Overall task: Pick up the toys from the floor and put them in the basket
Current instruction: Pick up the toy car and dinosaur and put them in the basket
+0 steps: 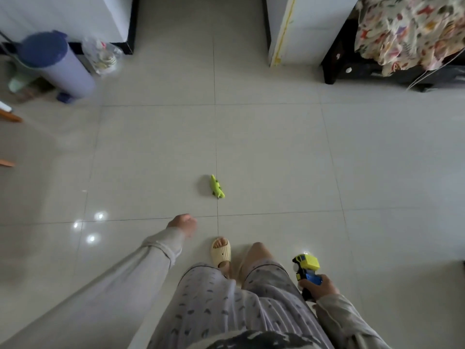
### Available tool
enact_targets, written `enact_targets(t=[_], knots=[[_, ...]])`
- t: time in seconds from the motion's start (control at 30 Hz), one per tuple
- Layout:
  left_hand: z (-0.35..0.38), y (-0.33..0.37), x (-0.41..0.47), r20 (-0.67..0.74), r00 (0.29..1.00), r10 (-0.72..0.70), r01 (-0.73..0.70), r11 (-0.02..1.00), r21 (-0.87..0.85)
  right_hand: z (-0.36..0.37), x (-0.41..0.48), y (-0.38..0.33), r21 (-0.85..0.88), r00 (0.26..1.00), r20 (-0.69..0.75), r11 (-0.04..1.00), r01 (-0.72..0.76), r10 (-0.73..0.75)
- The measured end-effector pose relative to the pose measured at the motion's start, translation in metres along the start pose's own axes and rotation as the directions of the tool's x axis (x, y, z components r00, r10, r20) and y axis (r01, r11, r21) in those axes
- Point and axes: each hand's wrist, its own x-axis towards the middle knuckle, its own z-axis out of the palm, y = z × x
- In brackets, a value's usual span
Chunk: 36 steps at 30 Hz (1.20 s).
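A small green crocodile toy (217,186) lies on the tiled floor just ahead of my feet. My left hand (183,223) reaches forward, a short way below and left of it, fingers curled in, with nothing visible in it. My right hand (317,287) hangs low at the right, gripping a yellow and blue toy truck (306,270) by its rear end. No basket is in view.
A blue-lidded pedal bin (56,65) stands at the far left beside a clear plastic bag (102,55). A bed with a floral cover (412,31) and a dark frame sits at the far right. A white wall corner (299,31) flanks a passage ahead. My slippered foot (221,251) is below the crocodile.
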Motion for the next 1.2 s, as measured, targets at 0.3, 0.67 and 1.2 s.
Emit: enact_targets(t=[0.3, 0.67, 1.2], knots=[[0.000, 0.006, 0.015, 0.052, 0.982, -0.183, 0.181, 0.983, 0.041, -0.033, 0.042, -0.113, -0.141, 0.998, 0.050, 0.989, 0.053, -0.047], [-0.011, 0.041, 0.060, 0.036, 0.935, -0.353, 0.354, 0.923, -0.151, -0.081, 0.101, -0.279, -0.368, 0.971, 0.177, 0.904, 0.217, -0.161], [0.023, 0.121, 0.333, 0.028, 0.958, -0.285, 0.282, 0.957, 0.073, 0.014, 0.283, -0.381, -0.285, 0.966, 0.205, 0.935, 0.213, -0.157]])
